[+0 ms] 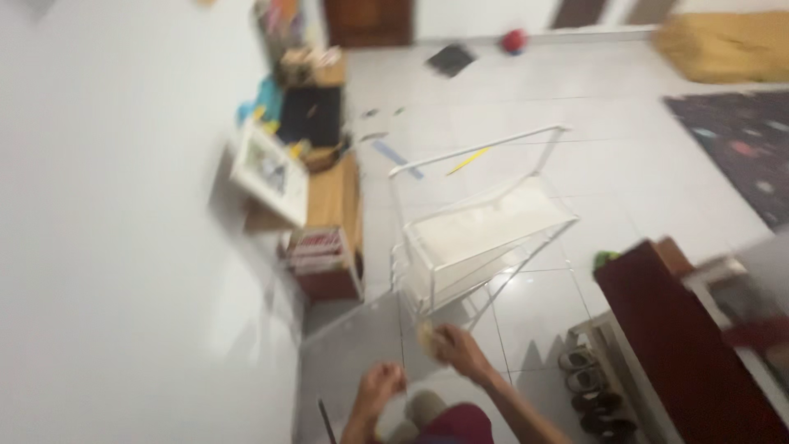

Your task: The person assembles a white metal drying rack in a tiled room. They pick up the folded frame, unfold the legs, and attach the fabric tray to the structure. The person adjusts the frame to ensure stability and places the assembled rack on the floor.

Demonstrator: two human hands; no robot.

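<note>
The view is blurred by motion. My right hand [457, 349] is low in the middle, at the foot of a white wire rack [481, 234] that stands tilted on the tiled floor. Its fingers are closed around a small pale thing [426, 334] whose kind I cannot make out. My left hand [380, 385] is a little lower and to the left, curled like a fist; whether it holds anything is unclear. A grey flat panel [349, 353] lies on the floor just left of both hands.
A white wall fills the left side. Along it stands a low wooden shelf [333, 210] with books, a white picture frame [267, 173] and clutter. A dark red cabinet [682, 345] and several shoes [588, 382] are at the right. A dark rug [740, 148] lies beyond.
</note>
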